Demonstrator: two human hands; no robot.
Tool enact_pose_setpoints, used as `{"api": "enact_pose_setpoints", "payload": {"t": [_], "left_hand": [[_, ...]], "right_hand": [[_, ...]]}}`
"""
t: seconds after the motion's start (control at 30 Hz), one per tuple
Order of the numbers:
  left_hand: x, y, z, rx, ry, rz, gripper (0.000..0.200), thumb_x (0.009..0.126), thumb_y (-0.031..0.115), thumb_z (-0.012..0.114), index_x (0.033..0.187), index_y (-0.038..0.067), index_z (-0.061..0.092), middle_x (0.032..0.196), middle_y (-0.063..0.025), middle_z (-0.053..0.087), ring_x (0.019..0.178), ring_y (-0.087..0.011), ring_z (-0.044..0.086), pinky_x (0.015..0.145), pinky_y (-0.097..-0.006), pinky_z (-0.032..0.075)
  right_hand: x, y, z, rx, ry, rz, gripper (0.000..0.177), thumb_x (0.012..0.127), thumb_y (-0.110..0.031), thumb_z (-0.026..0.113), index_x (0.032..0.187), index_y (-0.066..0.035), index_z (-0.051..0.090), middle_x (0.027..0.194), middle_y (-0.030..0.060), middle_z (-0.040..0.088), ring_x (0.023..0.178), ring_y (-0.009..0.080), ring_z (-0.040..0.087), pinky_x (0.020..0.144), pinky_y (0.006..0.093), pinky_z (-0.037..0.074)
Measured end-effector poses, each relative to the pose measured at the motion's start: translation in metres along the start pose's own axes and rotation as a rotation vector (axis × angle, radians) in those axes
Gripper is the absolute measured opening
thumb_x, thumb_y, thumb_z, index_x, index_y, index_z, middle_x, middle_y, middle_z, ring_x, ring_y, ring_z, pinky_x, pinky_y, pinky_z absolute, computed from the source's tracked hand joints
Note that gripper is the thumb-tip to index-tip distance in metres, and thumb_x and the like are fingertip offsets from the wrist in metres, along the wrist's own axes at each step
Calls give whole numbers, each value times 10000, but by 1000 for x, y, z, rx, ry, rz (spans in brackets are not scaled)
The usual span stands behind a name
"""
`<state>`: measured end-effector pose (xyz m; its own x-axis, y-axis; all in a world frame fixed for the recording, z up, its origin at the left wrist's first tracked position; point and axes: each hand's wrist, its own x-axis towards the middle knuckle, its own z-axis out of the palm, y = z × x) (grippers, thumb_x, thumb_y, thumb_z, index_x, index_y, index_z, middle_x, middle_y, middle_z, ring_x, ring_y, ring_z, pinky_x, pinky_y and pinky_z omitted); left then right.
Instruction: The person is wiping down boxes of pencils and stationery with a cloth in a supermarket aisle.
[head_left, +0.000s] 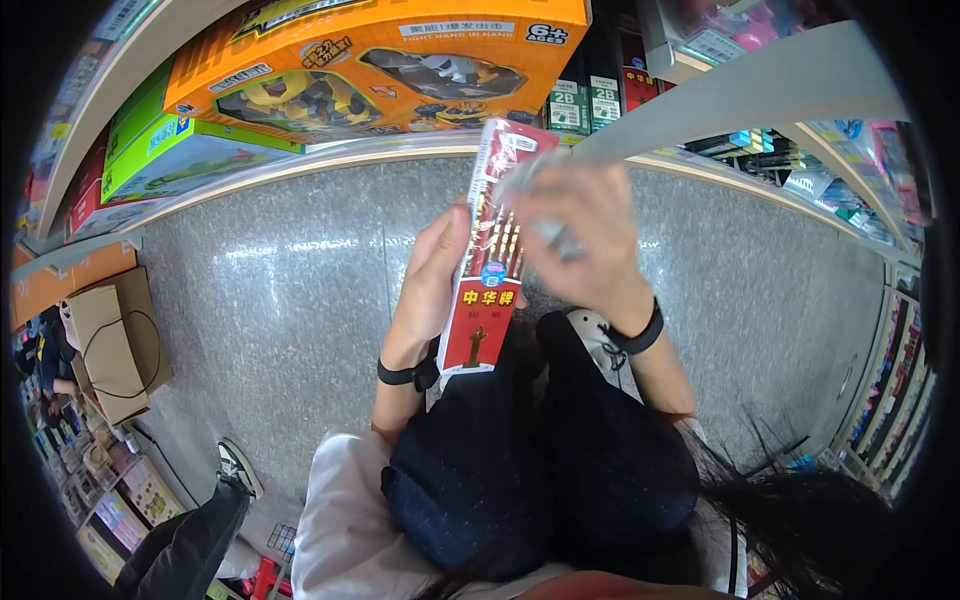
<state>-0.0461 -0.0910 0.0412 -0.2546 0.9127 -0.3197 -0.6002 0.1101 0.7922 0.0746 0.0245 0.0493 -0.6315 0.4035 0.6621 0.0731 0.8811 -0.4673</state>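
My left hand (437, 270) is closed round the side of a red box of pencils (480, 335), held upright above my knees. Through its clear window shows a row of dark pencils with gold marks. Against the box's upper right side is my right hand (585, 225), smeared by motion. Its fingers are bent around a crumpled pale grey cloth (517, 182), which shows at the fingertips and between the fingers. Whether the cloth touches the box is too blurred to tell. Both wrists wear black bands.
Ahead, a shelf holds a large orange toy box (390, 75), a green box (180, 155) and green 2B pencil boxes (569, 105). A pale shelf panel (740, 95) juts out at right. Cardboard (120, 340) stands at left, near another person's shoe (239, 468).
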Motion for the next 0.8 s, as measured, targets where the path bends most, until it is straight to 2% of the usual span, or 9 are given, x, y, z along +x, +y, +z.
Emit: {"api": "enact_pose_setpoints", "payload": {"t": [0.07,0.17,0.23,0.3,0.47,0.57,0.63,0.7,0.8], "left_hand": [[0,0,3,-23,-123,-106,521,956,431,315,1147,-36,445,906,-202,619,590,-274,644,470,-327,549],[0,-4,4,8,-106,-127,524,953,438,322,1147,-33,445,903,-195,619,594,-268,644,482,-335,553],[1,-12,-7,-59,-178,-140,517,965,407,339,1212,-36,437,948,-155,609,689,-212,647,570,-297,547],[5,-16,-7,170,-22,47,491,965,402,345,1170,-29,463,948,-133,599,716,-206,644,571,-296,547],[0,-5,-15,-118,-238,-149,498,969,380,346,1227,-38,424,951,-137,600,734,-208,643,585,-309,559],[-4,0,4,-48,-144,-145,530,945,426,370,1182,-40,455,929,-132,616,736,-240,650,476,-366,562],[-3,-4,-3,-50,-155,-155,523,949,433,360,1178,-24,474,942,-132,619,767,-222,648,575,-343,566],[1,-8,-5,264,-3,77,516,954,438,349,1158,-10,504,970,-129,621,813,-202,641,696,-320,545],[-1,-4,-4,71,25,11,499,966,421,336,1143,-3,529,1032,-111,616,900,-158,608,813,-282,476]], "right_hand": [[5,7,-7,-43,58,88,252,602,-75,691,848,-103,647,864,37,599,777,220,541,690,320,421],[-4,0,-4,-68,135,137,248,604,-70,696,845,-100,646,868,38,597,768,215,537,688,317,419],[-16,-15,0,150,-30,69,253,596,-88,703,841,-108,642,852,19,580,765,200,527,675,314,412],[-28,-26,2,201,-198,29,260,592,-104,706,844,-116,641,864,1,578,767,187,527,664,312,406],[-6,-10,-3,-51,-12,74,251,619,-86,696,864,-111,646,861,20,590,765,199,532,647,314,405],[1,-3,-6,-74,126,134,261,619,-82,703,873,-101,648,856,40,599,762,210,537,643,313,413],[-7,-12,-2,-65,107,74,285,599,-79,712,876,-89,646,831,37,586,757,196,533,636,311,412],[-23,-27,8,155,-78,-31,294,593,-99,711,878,-84,643,848,26,578,747,184,526,630,308,410],[-33,-35,9,186,-210,-140,295,609,-156,699,890,-93,640,865,8,565,779,177,521,656,297,404]]}}
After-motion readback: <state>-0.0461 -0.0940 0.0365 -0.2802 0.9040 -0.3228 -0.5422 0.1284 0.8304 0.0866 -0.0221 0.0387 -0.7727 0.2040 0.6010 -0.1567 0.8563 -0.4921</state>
